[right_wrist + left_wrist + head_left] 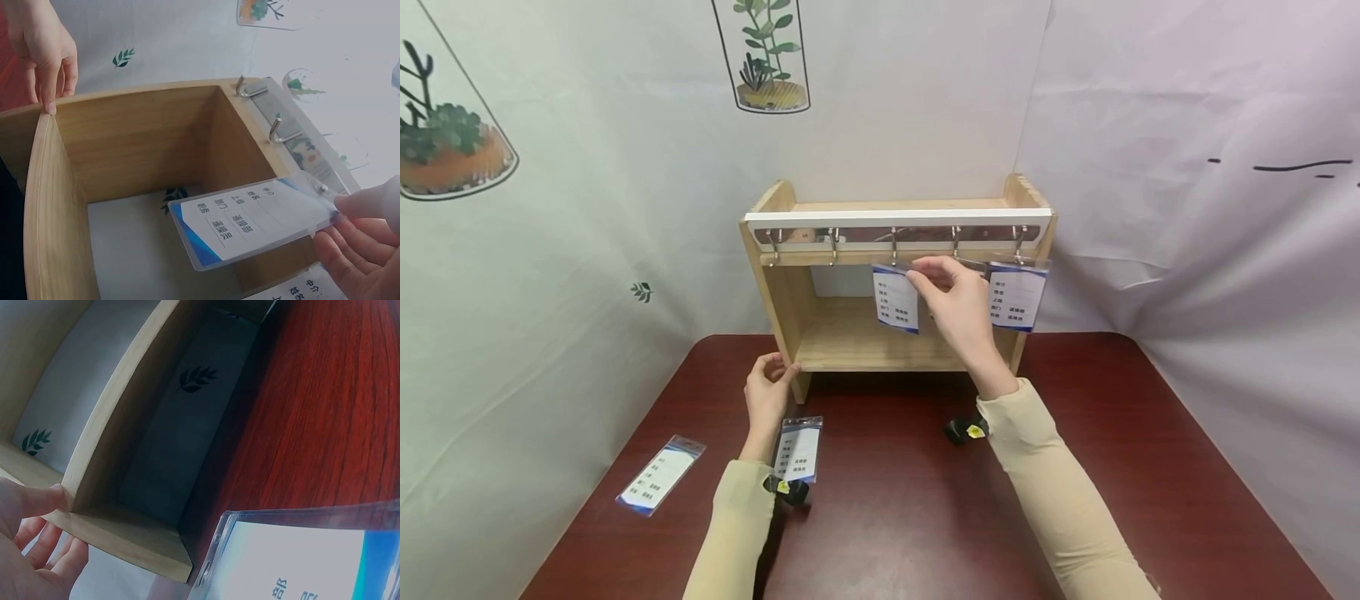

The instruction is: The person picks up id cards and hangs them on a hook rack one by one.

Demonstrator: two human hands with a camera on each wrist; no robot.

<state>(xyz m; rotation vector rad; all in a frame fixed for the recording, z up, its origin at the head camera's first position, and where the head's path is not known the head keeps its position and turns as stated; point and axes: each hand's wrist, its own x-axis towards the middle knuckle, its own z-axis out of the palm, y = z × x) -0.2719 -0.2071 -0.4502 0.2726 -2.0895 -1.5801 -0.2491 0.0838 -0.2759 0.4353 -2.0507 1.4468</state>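
My right hand [958,304] pinches a clear badge holder [895,300] with a white and blue card by its top edge, just below the middle hook [893,246] of the hook rail. In the right wrist view the held badge [253,222] lies slanted across the shelf's opening, thumb on one face and fingers beneath. My left hand [767,392] grips the wooden shelf [880,364] at its left side panel, thumb [47,499] on the front edge and fingers round the outside. A second badge [1017,296] hangs at the rightmost hook.
Two more badges lie on the dark red table [880,517]: one badge [661,475] far left, another badge [799,450] beside the left wrist. Pale printed cloth [910,100] stands behind the shelf and along both sides.
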